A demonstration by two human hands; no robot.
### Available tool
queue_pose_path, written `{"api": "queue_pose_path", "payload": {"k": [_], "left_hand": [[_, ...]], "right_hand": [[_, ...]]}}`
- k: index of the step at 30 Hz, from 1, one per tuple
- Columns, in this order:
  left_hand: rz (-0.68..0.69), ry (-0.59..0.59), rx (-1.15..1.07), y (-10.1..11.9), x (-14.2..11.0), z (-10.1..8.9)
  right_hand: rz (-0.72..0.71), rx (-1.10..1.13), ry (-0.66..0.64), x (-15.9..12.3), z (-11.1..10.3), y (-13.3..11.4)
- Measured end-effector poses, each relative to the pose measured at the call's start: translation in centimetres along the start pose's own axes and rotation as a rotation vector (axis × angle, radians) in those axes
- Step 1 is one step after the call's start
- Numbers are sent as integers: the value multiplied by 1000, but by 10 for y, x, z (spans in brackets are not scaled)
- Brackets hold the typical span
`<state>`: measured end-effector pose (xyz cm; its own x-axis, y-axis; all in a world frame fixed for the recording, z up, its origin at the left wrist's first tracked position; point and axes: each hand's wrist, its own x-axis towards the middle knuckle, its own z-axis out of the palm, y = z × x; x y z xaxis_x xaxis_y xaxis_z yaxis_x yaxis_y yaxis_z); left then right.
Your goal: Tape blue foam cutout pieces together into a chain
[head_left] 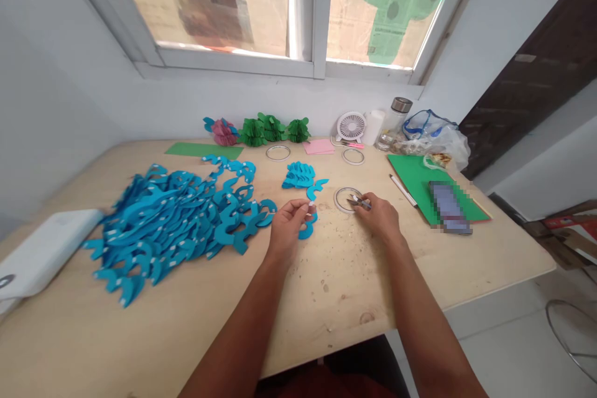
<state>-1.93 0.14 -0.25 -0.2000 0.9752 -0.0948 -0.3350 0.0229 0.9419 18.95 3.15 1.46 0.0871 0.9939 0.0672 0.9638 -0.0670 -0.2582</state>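
My left hand (290,222) is closed in a pinch near the middle of the table, with a small white piece of tape (311,204) at its fingertips. Partly hidden beside those fingers lies a curved blue paper piece (306,231). My right hand (379,216) is wrapped around a small pair of scissors (358,201), whose blades point left over a tape roll (336,201). Just beyond my hands lie a stack of blue paper pieces (299,175) and a loose blue piece (318,188). To the left spreads a big pile of blue paper pieces (177,217) dotted with white squares.
Two more tape rolls (278,153) lie farther back, near pink paper (319,147) and a fan (351,127). Green paper ornaments (261,130) line the wall. On the right are a pen (403,190), green sheets (410,177) and a phone (448,206); a white case (51,249) sits left.
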Motion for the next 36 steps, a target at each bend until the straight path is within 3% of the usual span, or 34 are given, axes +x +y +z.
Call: {"api": "queue_pose_path", "payload": {"k": [9, 15, 18, 21, 24, 29, 36], "left_hand": [[-14, -22, -70, 1, -1, 2], [-21, -57, -111, 1, -2, 4], [-24, -72, -73, 2, -4, 5], [-10, -86, 1, 4, -8, 7], [6, -99, 74, 7, -11, 9], [33, -143, 117, 11, -14, 13], [39, -177, 122, 10, -16, 15]], "right_hand": [[-42, 64, -19, 3, 0, 16], [-65, 74, 162, 8, 2, 23], [-107, 300, 250, 5, 4, 10], [-284, 725, 56, -4, 7, -15], [-395, 923, -140, -14, 9, -37], [-384, 1052, -206, -21, 10, -48], [-334, 977, -193, -19, 15, -47]]}}
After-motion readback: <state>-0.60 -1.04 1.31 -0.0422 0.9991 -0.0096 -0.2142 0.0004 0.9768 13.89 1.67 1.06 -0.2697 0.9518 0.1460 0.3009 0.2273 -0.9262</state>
